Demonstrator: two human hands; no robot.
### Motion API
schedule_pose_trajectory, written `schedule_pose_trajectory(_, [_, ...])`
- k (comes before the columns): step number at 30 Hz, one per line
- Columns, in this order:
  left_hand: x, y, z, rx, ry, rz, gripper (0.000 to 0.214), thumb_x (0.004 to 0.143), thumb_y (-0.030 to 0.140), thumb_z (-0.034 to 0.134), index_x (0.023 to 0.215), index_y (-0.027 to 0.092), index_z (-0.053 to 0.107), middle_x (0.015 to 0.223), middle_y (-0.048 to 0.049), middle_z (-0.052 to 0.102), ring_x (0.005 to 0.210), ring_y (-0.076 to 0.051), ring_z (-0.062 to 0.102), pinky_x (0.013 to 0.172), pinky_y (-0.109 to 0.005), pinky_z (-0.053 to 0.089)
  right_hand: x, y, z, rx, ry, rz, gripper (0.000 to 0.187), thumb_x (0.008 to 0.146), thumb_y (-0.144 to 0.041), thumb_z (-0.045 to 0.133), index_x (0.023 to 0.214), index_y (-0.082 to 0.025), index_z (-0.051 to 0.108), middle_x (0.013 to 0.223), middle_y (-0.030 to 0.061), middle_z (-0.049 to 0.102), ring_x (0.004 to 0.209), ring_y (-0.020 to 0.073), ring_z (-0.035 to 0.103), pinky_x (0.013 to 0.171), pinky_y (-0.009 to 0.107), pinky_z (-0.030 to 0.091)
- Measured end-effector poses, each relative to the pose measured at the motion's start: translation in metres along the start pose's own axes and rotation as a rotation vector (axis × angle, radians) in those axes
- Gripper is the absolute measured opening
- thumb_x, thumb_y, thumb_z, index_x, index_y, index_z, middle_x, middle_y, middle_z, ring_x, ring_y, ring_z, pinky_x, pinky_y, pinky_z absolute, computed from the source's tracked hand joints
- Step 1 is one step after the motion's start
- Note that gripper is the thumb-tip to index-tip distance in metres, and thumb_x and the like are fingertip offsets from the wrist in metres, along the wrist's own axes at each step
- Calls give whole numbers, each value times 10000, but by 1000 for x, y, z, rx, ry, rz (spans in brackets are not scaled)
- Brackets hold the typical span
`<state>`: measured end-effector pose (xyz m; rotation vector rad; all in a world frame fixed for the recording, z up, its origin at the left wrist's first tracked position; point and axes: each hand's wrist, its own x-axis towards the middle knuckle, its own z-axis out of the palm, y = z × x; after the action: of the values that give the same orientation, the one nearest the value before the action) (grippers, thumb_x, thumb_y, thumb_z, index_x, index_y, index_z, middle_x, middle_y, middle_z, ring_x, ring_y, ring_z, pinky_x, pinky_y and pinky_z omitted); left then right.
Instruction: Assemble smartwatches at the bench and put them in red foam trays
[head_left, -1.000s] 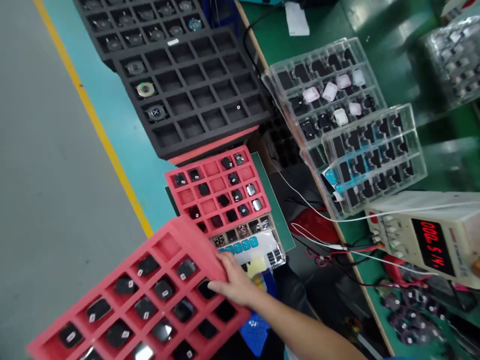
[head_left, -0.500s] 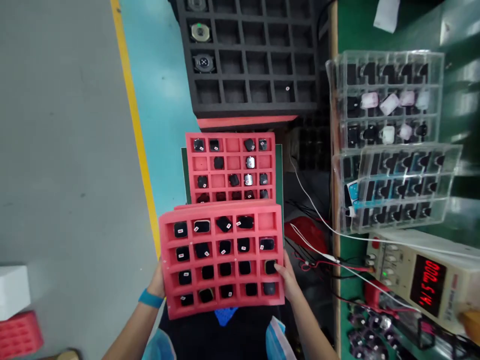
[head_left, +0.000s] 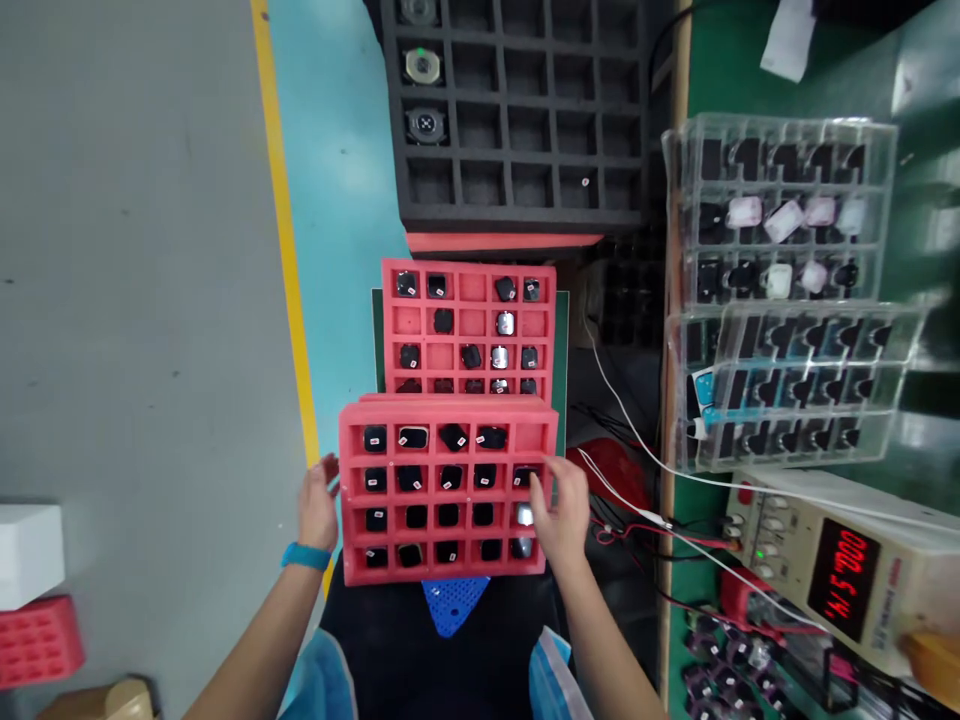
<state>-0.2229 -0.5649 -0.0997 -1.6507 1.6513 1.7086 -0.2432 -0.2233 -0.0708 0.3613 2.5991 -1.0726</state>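
Note:
In front of me lies a pink foam tray (head_left: 431,498) with square compartments. Most of them hold small dark watch faces, several with white labels; the upper right compartment is bare. My left hand (head_left: 317,503), a blue band at its wrist, is open just beside the tray's left edge. Over the right edge is my right hand (head_left: 561,510), its thumb and fingers apart, near a watch face (head_left: 523,477) in the right column. Whether it touches the tray I cannot tell. Behind lies another pink tray (head_left: 472,323), partly filled with watch faces and partly covered by the nearer one.
A black foam tray (head_left: 525,219) with a few round watches stands farther back. On the green bench at right are clear plastic trays (head_left: 784,242) and a power supply (head_left: 847,565) with a red display. White and red cables hang off the bench. A blue perforated piece (head_left: 454,605) pokes out below.
The near tray has shifted slightly away from me and sits straighter. Both hands have released their side grip; the left is off the edge, the right has moved up.

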Motion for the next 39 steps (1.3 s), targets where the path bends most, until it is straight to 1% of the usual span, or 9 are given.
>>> schedule_pose_trajectory(3, [-7,24,4,265,15,383,228,903,442,610,958,221,628,1053,-63,676,1191,-289,571,1085,-419,440,26,-35,20,-124,-118,-170,324,980,-259,465,1237,-232,662,1231,152,664,1180,309,599,1062,541,484])
schedule_pose_trajectory(6, [-13,41,28,510,-203,650,193,811,401,713,929,249,723,1041,-76,726,1099,-296,616,1074,-449,448,43,-56,40,-216,-149,-177,392,961,-154,431,1291,-167,643,1268,202,636,1157,333,599,1011,562,499])
schedule_pose_trajectory(10, [-17,43,59,729,-367,837,274,904,300,581,1118,271,750,1187,-92,744,1062,-304,628,968,-478,481,53,-68,37,-332,-211,-180,297,946,-115,468,1127,-145,702,1021,169,655,904,297,623,845,483,542])
schedule_pose_trajectory(16, [-24,45,67,1189,-305,1050,337,980,216,490,1252,194,688,1179,-168,692,1044,-334,603,809,-454,498,63,-93,30,-386,-336,-290,143,982,-192,560,976,-217,700,961,87,654,893,248,608,826,373,519])
schedule_pose_trajectory(20, [-21,57,61,1226,-334,1053,198,957,217,555,1053,208,728,983,-119,666,947,-303,600,757,-420,516,54,-105,54,-425,-387,-339,171,944,-102,546,971,-187,691,1109,151,682,928,288,597,824,430,511])
schedule_pose_trajectory(24, [-16,58,42,1072,-248,1012,192,995,293,525,1030,214,696,1095,-112,643,1034,-273,623,916,-428,552,39,-109,73,-457,-318,-294,228,897,-50,528,1002,-183,680,1293,196,617,962,307,572,826,478,507])
schedule_pose_trajectory(30, [-22,43,27,861,-132,847,262,1015,367,471,1079,210,671,1248,-129,600,1226,-294,605,1055,-455,535,40,-118,73,-334,-361,-214,131,902,-122,603,956,-194,697,1036,132,623,949,297,549,828,440,510])
schedule_pose_trajectory(34, [-13,44,31,823,-139,812,269,977,398,518,1018,204,700,1184,-132,613,1158,-296,639,1023,-442,555,63,-125,57,-337,-436,-268,116,891,-105,622,901,-197,692,955,105,655,885,274,564,816,417,505])
schedule_pose_trajectory(39, [-9,49,24,853,-206,700,291,924,435,549,979,223,742,1029,-97,682,951,-278,690,879,-422,592,134,-138,51,-261,-500,-254,26,920,-173,649,909,-190,666,946,85,694,942,251,616,843,364,492])
